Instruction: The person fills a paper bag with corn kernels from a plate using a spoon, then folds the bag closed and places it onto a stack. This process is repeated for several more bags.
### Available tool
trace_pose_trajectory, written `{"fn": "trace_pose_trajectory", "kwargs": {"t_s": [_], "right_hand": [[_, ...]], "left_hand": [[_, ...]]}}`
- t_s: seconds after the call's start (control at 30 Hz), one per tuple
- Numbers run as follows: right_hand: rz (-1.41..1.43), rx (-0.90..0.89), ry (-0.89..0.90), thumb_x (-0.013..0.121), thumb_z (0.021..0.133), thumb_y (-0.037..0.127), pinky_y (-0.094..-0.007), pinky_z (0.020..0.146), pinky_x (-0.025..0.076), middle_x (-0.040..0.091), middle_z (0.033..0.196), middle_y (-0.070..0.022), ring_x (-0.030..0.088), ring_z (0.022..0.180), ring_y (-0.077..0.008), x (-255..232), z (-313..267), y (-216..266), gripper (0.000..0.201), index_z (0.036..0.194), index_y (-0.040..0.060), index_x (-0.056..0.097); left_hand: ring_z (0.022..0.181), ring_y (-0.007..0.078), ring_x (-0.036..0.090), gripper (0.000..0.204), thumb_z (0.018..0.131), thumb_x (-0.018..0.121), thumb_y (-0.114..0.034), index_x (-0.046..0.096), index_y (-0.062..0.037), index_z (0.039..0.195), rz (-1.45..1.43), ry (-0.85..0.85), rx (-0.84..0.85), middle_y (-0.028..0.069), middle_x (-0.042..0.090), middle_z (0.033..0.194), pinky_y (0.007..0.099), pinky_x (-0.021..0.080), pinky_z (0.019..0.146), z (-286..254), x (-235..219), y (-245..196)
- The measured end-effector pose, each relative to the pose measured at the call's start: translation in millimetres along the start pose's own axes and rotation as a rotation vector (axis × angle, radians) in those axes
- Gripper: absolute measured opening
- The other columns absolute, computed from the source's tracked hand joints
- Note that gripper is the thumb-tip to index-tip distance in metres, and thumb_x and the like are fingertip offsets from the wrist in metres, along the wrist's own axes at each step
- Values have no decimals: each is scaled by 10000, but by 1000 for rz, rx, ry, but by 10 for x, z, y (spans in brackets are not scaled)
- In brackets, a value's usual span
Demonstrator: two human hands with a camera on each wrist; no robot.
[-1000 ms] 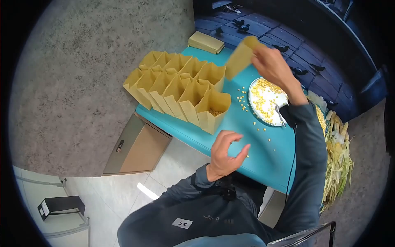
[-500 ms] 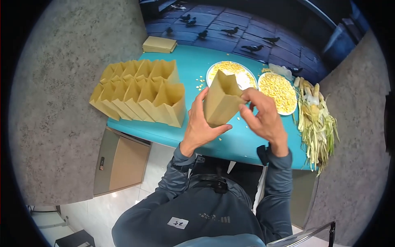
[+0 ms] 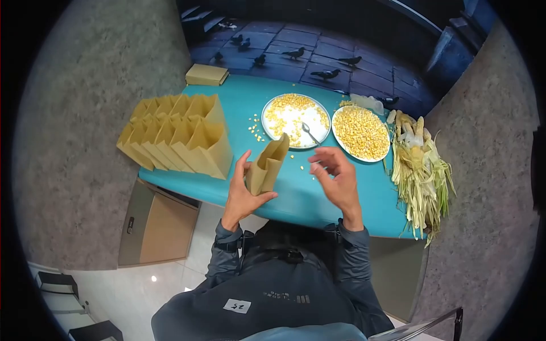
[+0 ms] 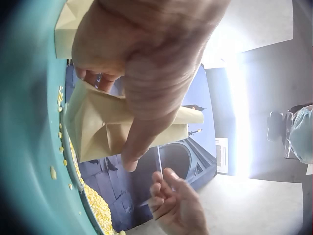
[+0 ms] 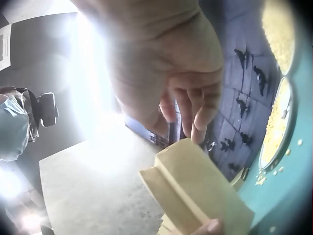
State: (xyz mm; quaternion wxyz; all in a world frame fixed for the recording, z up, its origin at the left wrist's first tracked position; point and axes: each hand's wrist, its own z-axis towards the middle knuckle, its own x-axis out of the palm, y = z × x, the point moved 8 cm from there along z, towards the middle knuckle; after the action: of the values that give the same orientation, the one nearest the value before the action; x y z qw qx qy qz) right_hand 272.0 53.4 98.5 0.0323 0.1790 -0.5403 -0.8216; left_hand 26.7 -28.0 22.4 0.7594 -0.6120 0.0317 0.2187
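Observation:
The left hand (image 3: 242, 196) grips a tan paper bag (image 3: 266, 170) near its lower part, its mouth partly folded in, above the teal table's front. In the left wrist view the left hand (image 4: 142, 63) has its thumb along one side of the bag (image 4: 100, 129) and fingers round the other. To the bag's right, the right hand (image 3: 339, 184) holds nothing, fingers loosely bent and apart from the bag. The right wrist view shows the right hand (image 5: 171, 73) close to the bag's top edge (image 5: 188, 171). What the bag contains cannot be seen.
Two rows of upright paper bags (image 3: 196, 149) stand at left, folded bags (image 3: 206, 74) behind. A plate of kernels with a spoon (image 3: 310, 133), a fuller plate (image 3: 361, 133) and husked corn (image 3: 421, 165) are at centre and right. Loose kernels (image 3: 256, 128) lie on the table (image 3: 239, 88).
The right hand brought a bag over from the back; the left hand took hold of it. Since then the right hand has let go and the bag's mouth has narrowed. The head view has shifted.

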Motion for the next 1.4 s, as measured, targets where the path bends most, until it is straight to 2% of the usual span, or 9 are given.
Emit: {"fn": "trace_pose_trajectory", "kwargs": {"t_s": [0.07, 0.2, 0.37, 0.57, 0.63, 0.83, 0.9, 1.1, 1.4], "right_hand": [[-183, 94, -195, 796, 954, 124, -316, 695, 579, 801, 934, -124, 756, 780, -202, -318, 143, -442, 276, 1186, -3, 719], [-493, 169, -128, 847, 927, 199, -348, 673, 584, 770, 866, -164, 766, 767, -240, -541, 494, -1039, 326, 1096, -38, 701], [-476, 342, 23, 857, 929, 238, -355, 624, 579, 765, 803, -162, 756, 677, -235, -405, 765, -1451, 355, 1070, -38, 683], [-318, 506, 104, 851, 930, 193, -327, 574, 583, 769, 761, -120, 774, 650, -195, -221, 845, -1740, 278, 1006, -28, 701], [-265, 526, 98, 844, 930, 175, -318, 580, 590, 768, 756, -113, 783, 666, -186, -189, 854, -1736, 251, 988, -30, 711], [-403, 404, 23, 797, 904, 100, -349, 648, 614, 784, 790, -150, 781, 670, -215, -319, 951, -1607, 221, 1044, -66, 754], [-542, 238, 54, 780, 880, 69, -381, 684, 610, 789, 822, -178, 782, 714, -270, -330, 1037, -1514, 174, 1010, -47, 777], [-522, 88, -4, 763, 873, 39, -405, 723, 606, 774, 826, -211, 776, 762, -330, -349, 1231, -1293, 108, 942, -42, 780], [-826, -125, 189, 694, 876, -11, -502, 778, 565, 732, 862, -265, 714, 828, -438, -209, 1434, -1291, 115, 951, -54, 770]], "left_hand": [[1295, 335, 627, 1303, 597, 1062, -194, 325, -77, 1665, -37, -36, 55, 176, 653, 1339, 470, 491, 1123, 90, -16, -10], [1259, 336, 623, 1305, 592, 1067, -207, 336, -67, 1663, -3, -114, 85, 173, 632, 1365, 470, 485, 1111, 231, -55, 53], [1313, 361, 593, 1259, 595, 1061, -217, 379, -25, 1635, 97, -131, 75, 194, 574, 1474, 469, 482, 1114, 295, -70, 160], [1280, 280, 643, 1184, 627, 1049, -124, 399, -23, 1611, 199, -138, 106, 151, 624, 1420, 424, 530, 1077, 349, -120, 25], [1276, 307, 617, 1198, 613, 1050, -154, 407, -30, 1616, 150, -145, 79, 149, 601, 1412, 435, 517, 1077, 316, -90, 103], [1195, 298, 608, 1192, 587, 1053, -155, 446, -43, 1606, 14, -145, 53, 133, 588, 1330, 417, 531, 1013, 298, -76, 138], [1172, 289, 611, 1184, 584, 1054, -147, 456, -43, 1600, 17, -151, 57, 128, 591, 1307, 410, 536, 998, 297, -87, 136], [1160, 284, 607, 1167, 598, 1058, -147, 467, -52, 1599, 42, -153, 57, 120, 590, 1292, 413, 530, 1016, 283, -138, 156], [1201, 295, 613, 1138, 608, 1058, -159, 482, -43, 1583, -14, -178, -13, 134, 601, 1336, 419, 520, 1047, 118, -225, 256]]}}
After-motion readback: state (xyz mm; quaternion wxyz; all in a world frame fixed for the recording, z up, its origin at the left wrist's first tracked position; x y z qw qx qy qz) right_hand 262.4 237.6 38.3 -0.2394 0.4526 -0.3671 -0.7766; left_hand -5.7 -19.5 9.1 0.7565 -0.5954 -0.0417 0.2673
